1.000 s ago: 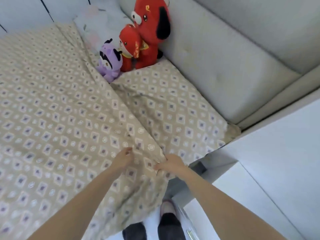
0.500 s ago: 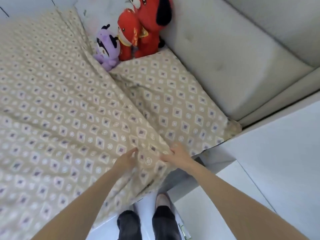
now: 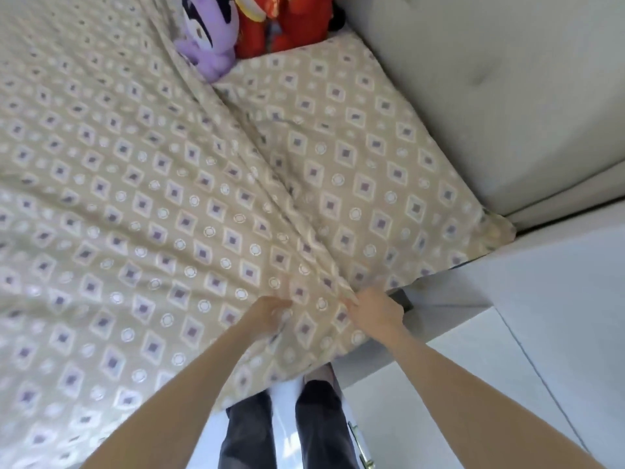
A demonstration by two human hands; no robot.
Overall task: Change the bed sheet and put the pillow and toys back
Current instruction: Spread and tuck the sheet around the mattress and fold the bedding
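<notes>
A beige bed sheet (image 3: 135, 204) with purple diamond prints covers the bed, and a long fold runs across it from the toys toward me. At the near edge my left hand (image 3: 267, 314) grips a bunch of the sheet, and my right hand (image 3: 373, 308) pinches the same fold just to its right. A purple plush toy (image 3: 209, 38) and a red plush toy (image 3: 280, 25) lean at the head of the bed, partly cut off by the top of the frame. The pillow is out of view.
A padded grey headboard (image 3: 490, 96) runs along the right of the bed. A white cabinet top (image 3: 558, 316) stands at the lower right, close to the bed corner. My legs in dark trousers (image 3: 287, 428) stand on the pale floor by the bed edge.
My view has tipped down and moved closer, so the toys slid to the top edge. Both hands have stayed on the sheet's fold and tightened into a grip on it.
</notes>
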